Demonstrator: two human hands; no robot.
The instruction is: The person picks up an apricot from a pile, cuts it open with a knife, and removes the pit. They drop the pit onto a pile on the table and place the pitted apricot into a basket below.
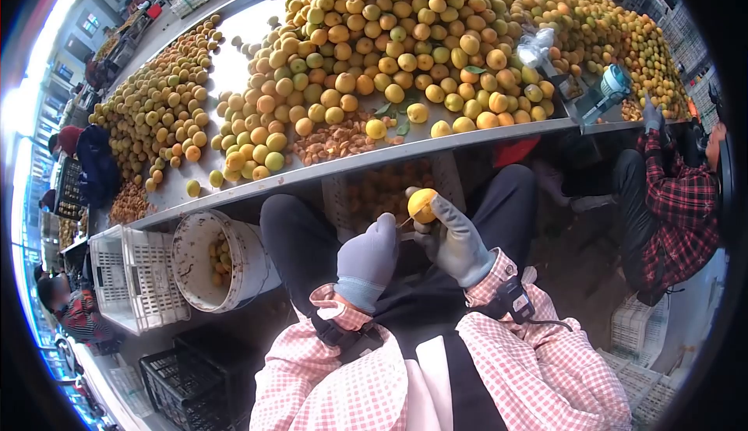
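Our right hand (458, 246) clasps a fruit (421, 206) between our knees (514, 187), on our side of the worktop (438, 144). Our left hand (369, 260) curls closed near the fruit, seemingly around a thin tool (403, 221).

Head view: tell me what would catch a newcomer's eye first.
Probably the heap of yellow-orange fruit on the metal table, across the picture's upper half. Next, perhaps, the single yellow fruit in the gloved right hand, near the middle. The white bucket, left of centre, may follow.
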